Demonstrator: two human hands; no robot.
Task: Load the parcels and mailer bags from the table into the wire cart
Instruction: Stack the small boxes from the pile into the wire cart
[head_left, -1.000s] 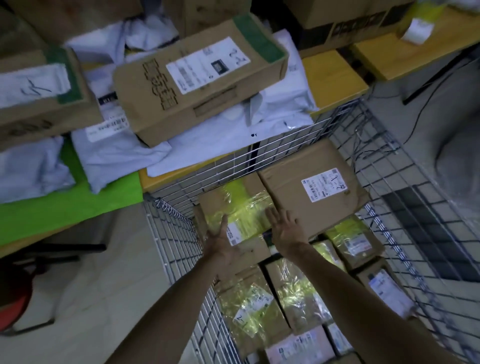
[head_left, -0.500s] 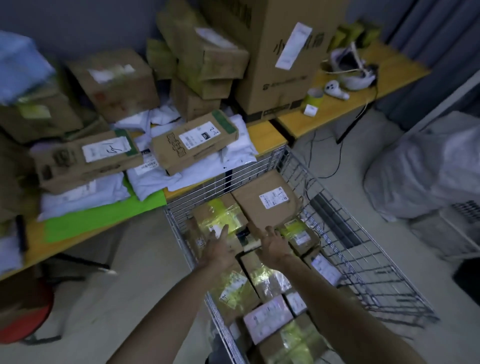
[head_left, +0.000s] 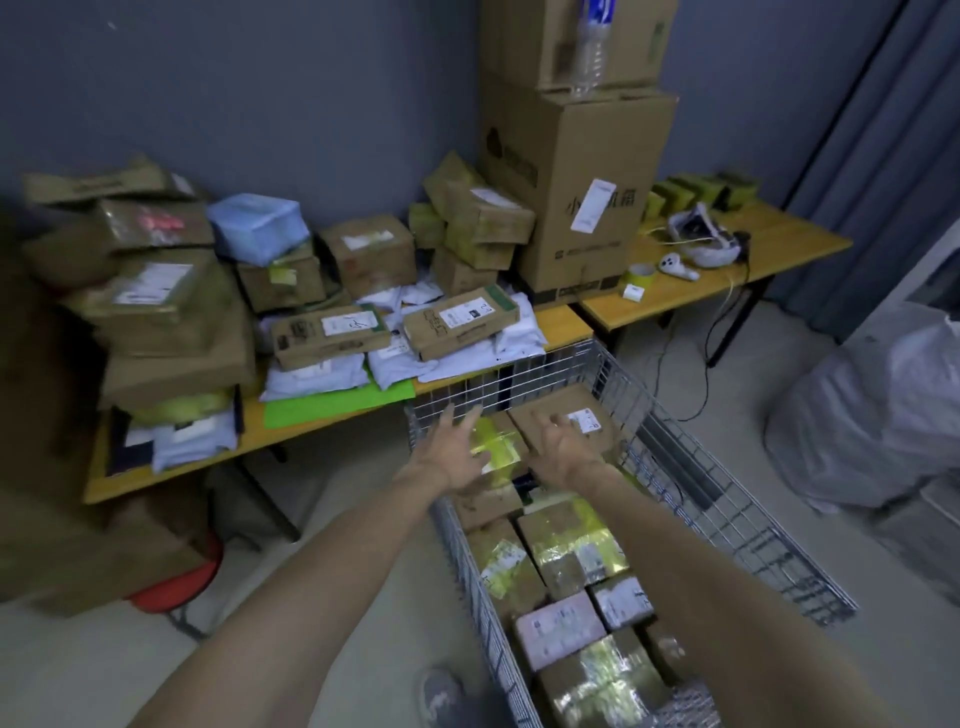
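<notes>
Beyond the far end of a wire cart (head_left: 727, 512), a wooden table (head_left: 563, 321) stretches across the room, heaped with cardboard parcels and pale mailer bags. The wire cart stands end-on to it, its far rim just beside the table's front edge, and a layer of taped boxes covers its floor. Past the cart's far right corner, a tall carton (head_left: 582, 197) stands on the table.

Straight past the cart's far rim lies a flat cardboard parcel (head_left: 462, 323) with a green corner. Its long axis runs left to right, roughly along that rim. It rests on white mailer bags (head_left: 397, 364), which spread further to the left of the cart.

Inside the cart, at its far end, a brown box (head_left: 586, 415) with a white label sits beside a yellow-taped parcel (head_left: 496, 441). The person's left hand (head_left: 457, 449) is over the cart's far left corner, and the right hand (head_left: 563, 449) is over the brown box. Both have fingers spread wide and hold nothing. Whether they touch the boxes below cannot be told.

The flat cardboard parcel is ahead of both hands and directly beyond the left one, so the left hand looks nearer. One hand at each short end would likely suit its length.
</notes>
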